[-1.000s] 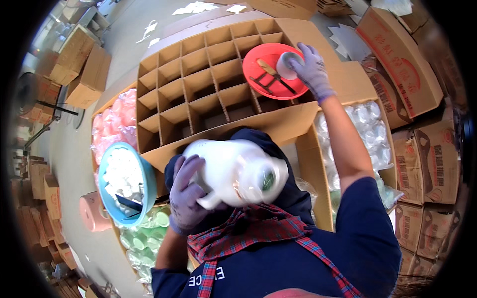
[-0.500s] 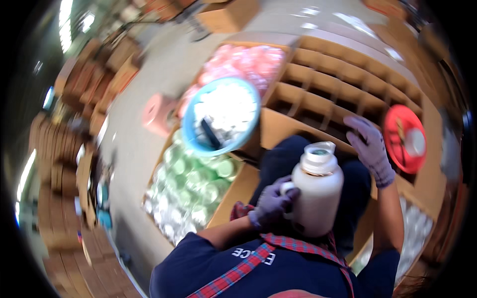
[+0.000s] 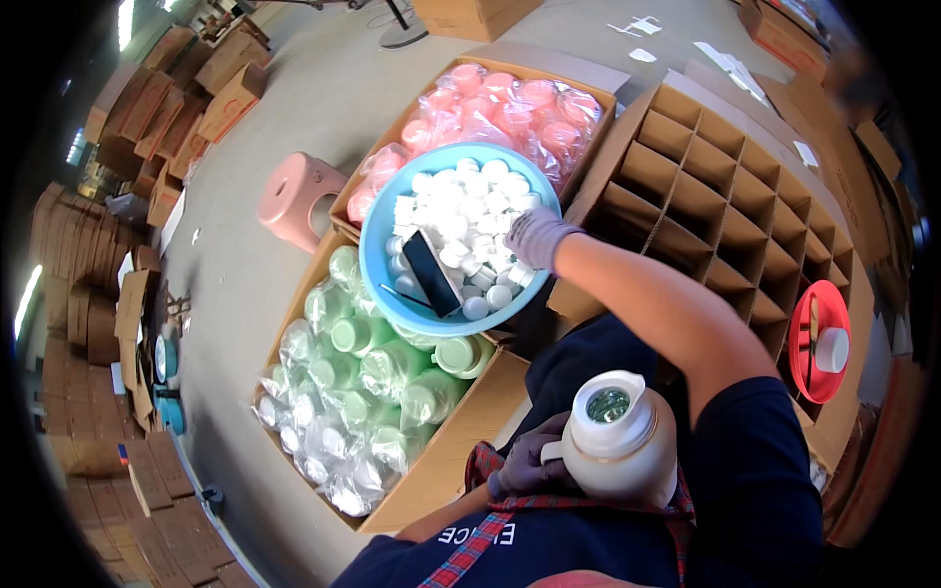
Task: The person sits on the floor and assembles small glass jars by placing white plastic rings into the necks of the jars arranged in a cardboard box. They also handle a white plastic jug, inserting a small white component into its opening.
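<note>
Step in hand: the person is reaching into the blue basin (image 3: pixel 377 257) for a small white cap while holding a white flask (image 3: pixel 619 441) upright in the lap; by my reading, this is the pick-a-cap stage, with the flask mouth open and uncapped.

Right hand: the right hand (image 3: pixel 537 236), gloved in pale grey, is resting at the basin's right rim, fingers curled down among the white caps (image 3: pixel 461 211). Whether a cap is already pinched I cannot tell; the fingertips are hidden under the knuckles.

Left hand: the left hand (image 3: pixel 529 461), in a darker glove, is wrapping closed around the flask's handle side, holding it firm against the body.

Flask: sitting low in view, just in front of the torso, mouth facing up, a shiny glass liner showing inside the neck.

Basin contents: caps are heaping in the middle; a dark flat rectangular object (image 3: pixel 431 272) is lying tilted across them on the near side.

Next move calls for: judging from the layout, closing the fingers on one cap only, lifting clear of the heap, then bringing it back over the flask neck squarely.

Surroundings: basin is sitting over a box of green bagged flasks (image 3: pixel 363 392); a box of pink bagged ones (image 3: pixel 490 108) is lying beyond; a divided carton (image 3: pixel 725 196) is standing to the right, its cells showing nothing inside, with a red dish (image 3: pixel 818 338) past it and a pink stool (image 3: pixel 299 196) on the floor to the left.
</note>
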### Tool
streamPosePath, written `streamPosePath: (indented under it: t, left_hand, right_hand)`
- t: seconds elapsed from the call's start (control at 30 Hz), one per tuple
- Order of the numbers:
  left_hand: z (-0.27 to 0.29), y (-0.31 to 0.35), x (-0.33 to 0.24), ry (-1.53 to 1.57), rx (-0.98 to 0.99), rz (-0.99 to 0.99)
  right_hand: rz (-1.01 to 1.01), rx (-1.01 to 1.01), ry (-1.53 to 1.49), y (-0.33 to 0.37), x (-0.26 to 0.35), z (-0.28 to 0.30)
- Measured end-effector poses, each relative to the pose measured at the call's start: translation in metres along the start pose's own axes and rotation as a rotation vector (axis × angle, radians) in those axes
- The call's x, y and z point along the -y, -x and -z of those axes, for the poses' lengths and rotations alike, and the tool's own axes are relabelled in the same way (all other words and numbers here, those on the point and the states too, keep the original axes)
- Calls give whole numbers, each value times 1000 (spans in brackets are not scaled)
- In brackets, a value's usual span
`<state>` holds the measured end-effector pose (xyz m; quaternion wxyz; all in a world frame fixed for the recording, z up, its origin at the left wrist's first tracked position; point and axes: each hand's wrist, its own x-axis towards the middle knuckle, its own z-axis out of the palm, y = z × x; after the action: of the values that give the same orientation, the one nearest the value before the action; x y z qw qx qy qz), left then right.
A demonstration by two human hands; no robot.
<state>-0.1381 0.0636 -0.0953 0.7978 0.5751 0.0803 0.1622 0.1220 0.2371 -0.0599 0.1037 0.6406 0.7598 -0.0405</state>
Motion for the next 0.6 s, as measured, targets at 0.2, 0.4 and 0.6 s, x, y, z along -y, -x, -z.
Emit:
streamPosePath:
  t: [0.2, 0.4, 0.6]
  left_hand:
    - [8, -3, 1, 122, 30, 145]
    - [-11, -29, -21, -30, 97, 71]
    - [-43, -51, -25, 20, 165, 70]
  right_hand:
    - [-46, -143, -87, -44, -20, -83]
    - [-186, -345, -1218, 132, -32, 62]
    - [32, -518, -1243, 327, 10, 52]
